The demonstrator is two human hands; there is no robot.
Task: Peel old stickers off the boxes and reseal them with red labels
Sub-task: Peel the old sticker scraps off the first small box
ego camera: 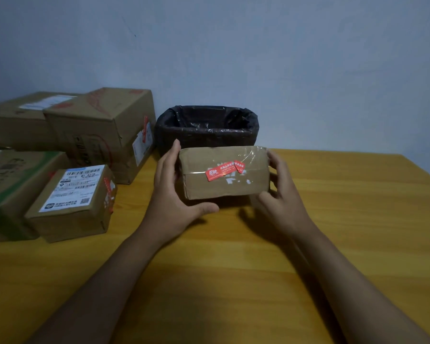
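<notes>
A small brown cardboard box (224, 187) is held just above the wooden table (233, 269), at the middle. A red label (225, 170) lies across its taped top seam, with white scraps of torn sticker around it. My left hand (174, 194) grips the box's left end, thumb under the front edge. My right hand (281, 194) grips the right end, fingers curled round the corner.
A bin lined with a black bag (206, 127) stands right behind the held box. Several cardboard boxes are piled at the left, the nearest one (72, 202) bearing a white shipping label and a red strip on its side. A grey wall is behind.
</notes>
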